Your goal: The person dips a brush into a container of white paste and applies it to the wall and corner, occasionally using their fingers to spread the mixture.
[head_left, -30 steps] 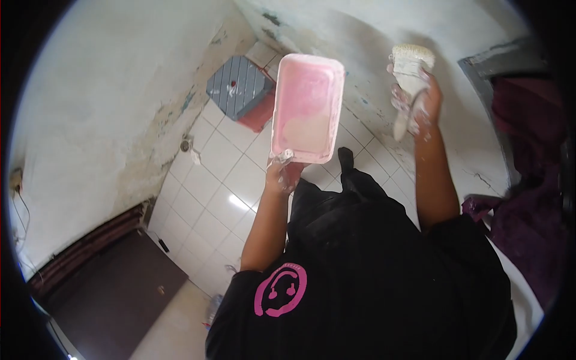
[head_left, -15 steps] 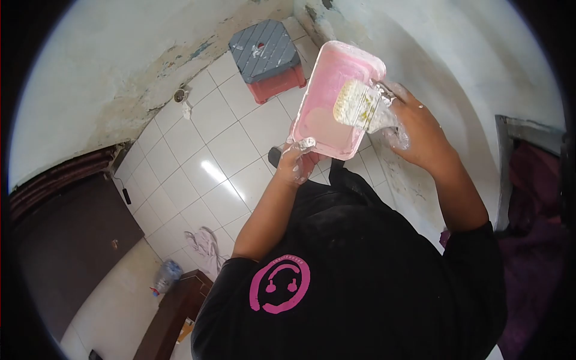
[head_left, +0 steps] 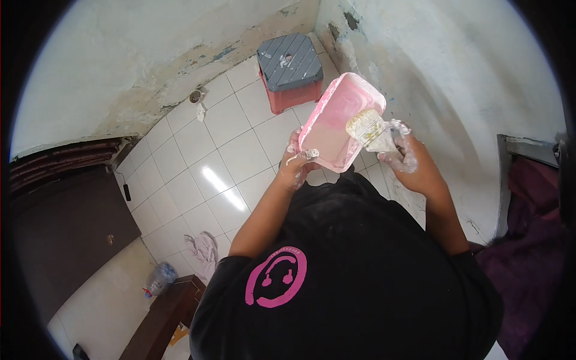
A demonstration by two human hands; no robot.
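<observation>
So our left hand (head_left: pixel 298 165) was clamped on the near edge of the pink tray (head_left: pixel 333 114), which we held up tilted over the tiled floor (head_left: pixel 222 150). Our right hand (head_left: pixel 414 165), all paint-smeared, gripped the brush (head_left: pixel 367 127), bristles resting inside the tray. A grey-topped stool (head_left: pixel 288 63) sat in the corner.

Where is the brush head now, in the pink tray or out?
In it: the brush bristles lie inside the pink tray near its right rim. The right hand holds the brush; the left hand holds the tray.
</observation>
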